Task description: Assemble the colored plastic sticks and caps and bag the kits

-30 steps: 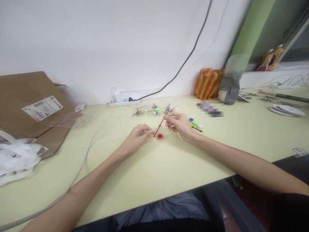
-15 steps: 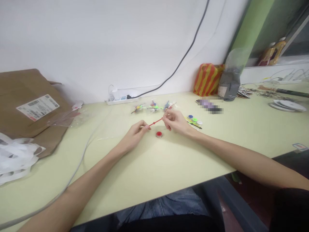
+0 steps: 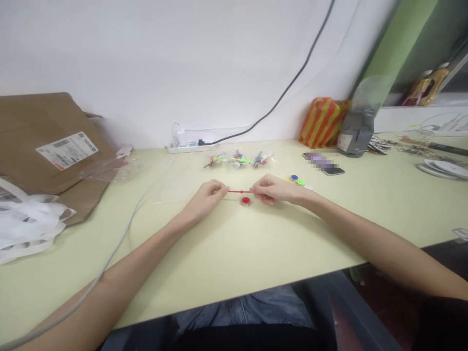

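A thin red stick (image 3: 241, 191) with a small round hub at its middle is held level just over the table. My left hand (image 3: 208, 197) pinches one end of it, and my right hand (image 3: 273, 189) pinches the other. Just below the stick on the table is a small round clear piece with a red top (image 3: 245, 201), close to my right fingertips. Beyond my right wrist lie similar small pieces, a blue one (image 3: 294, 178) and a green one (image 3: 300, 183), with a white one partly hidden by the forearm.
Several small clear bags of colourful parts (image 3: 239, 160) lie in a row behind my hands. A power strip (image 3: 188, 147) sits by the wall. To the right are a phone (image 3: 323, 163), a striped bag (image 3: 323, 123) and a grey bag (image 3: 356, 134); a brown package (image 3: 47, 146) stands left.
The red stick has gone from slanted to level as my right hand came down. My left hand still pinches its end. The view has shifted slightly.
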The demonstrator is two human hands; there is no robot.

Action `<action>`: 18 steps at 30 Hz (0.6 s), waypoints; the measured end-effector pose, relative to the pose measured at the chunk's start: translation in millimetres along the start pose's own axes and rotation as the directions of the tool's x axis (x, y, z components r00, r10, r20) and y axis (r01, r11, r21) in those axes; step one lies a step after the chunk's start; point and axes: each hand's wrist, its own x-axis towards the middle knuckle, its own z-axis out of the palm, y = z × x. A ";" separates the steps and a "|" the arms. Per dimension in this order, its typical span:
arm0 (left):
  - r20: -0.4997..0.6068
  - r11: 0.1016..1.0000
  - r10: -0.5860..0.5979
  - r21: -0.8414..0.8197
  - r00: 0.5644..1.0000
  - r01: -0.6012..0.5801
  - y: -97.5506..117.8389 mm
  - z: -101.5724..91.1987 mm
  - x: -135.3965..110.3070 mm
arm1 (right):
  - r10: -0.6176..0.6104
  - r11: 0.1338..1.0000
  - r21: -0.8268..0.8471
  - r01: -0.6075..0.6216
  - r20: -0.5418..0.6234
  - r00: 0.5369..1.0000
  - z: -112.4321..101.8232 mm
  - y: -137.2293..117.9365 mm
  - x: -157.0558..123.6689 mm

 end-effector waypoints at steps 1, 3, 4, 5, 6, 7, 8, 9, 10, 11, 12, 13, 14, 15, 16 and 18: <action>0.003 1.000 0.006 0.001 1.000 -0.006 -0.2 0.5 0.0 | 0.032 0.999 0.006 -0.032 0.011 0.999 -2.2 0.3 -0.6; 0.014 1.000 0.022 0.011 1.000 -0.022 1.5 1.8 -1.0 | 0.098 0.995 0.025 -0.099 0.032 0.995 -6.5 0.0 -1.9; 0.020 0.999 0.031 0.015 0.999 -0.031 3.0 2.7 -1.8 | 0.125 0.991 0.030 -0.127 0.046 0.991 -8.6 -0.4 -2.6; 0.029 0.999 0.040 0.017 0.999 -0.041 4.5 3.6 -2.6 | 0.145 0.989 0.031 -0.147 0.061 0.988 -10.6 -1.0 -3.4; 0.038 0.999 0.050 0.017 0.998 -0.051 5.9 4.6 -3.4 | 0.154 0.987 0.027 -0.156 0.077 0.985 -12.5 -1.6 -4.2; 0.047 0.998 0.058 0.017 0.997 -0.059 6.9 5.5 -4.0 | 0.158 0.987 0.020 -0.161 0.095 0.983 -14.1 -2.4 -5.1; 0.055 0.998 0.062 0.017 0.997 -0.063 7.5 6.3 -4.4 | 0.161 0.987 0.012 -0.163 0.112 0.981 -15.2 -3.2 -5.8; 0.060 0.998 0.063 0.018 0.996 -0.064 7.5 6.9 -4.6 | 0.164 0.986 0.004 -0.166 0.126 0.978 -15.8 -3.9 -6.4; 0.060 0.998 0.060 0.020 0.996 -0.062 7.1 7.3 -4.4 | 0.168 0.986 -0.001 -0.169 0.136 0.976 -15.8 -4.6 -6.8; 0.058 0.998 0.057 0.023 0.997 -0.059 6.2 7.5 -4.1 | 0.173 0.985 -0.006 -0.174 0.143 0.975 -15.4 -5.1 -6.9; 0.055 0.998 0.056 0.027 0.997 -0.057 5.2 7.6 -3.6 | 0.178 0.984 -0.009 -0.179 0.144 0.973 -14.6 -5.5 -6.7; 0.051 0.998 0.056 0.031 0.997 -0.058 4.1 7.6 -3.1 | 0.182 0.983 -0.011 -0.182 0.144 0.973 -13.6 -5.8 -6.3; 0.048 0.998 0.059 0.036 0.997 -0.061 3.0 7.5 -2.6 | 0.184 0.983 -0.013 -0.184 0.145 0.972 -12.6 -5.8 -5.8; 0.046 0.997 0.064 0.043 0.997 -0.066 2.2 7.5 -2.2 | 0.184 0.983 -0.016 -0.184 0.147 0.972 -11.8 -5.8 -5.3; 0.045 0.996 0.068 0.051 0.997 -0.070 1.7 7.6 -2.0 | 0.182 0.983 -0.020 -0.181 0.149 0.972 -11.2 -5.5 -4.7; 0.045 0.996 0.060 0.070 0.997 -0.063 1.7 7.9 -2.4 | 0.171 0.985 -0.031 -0.169 0.155 0.973 -11.0 -4.3 -3.8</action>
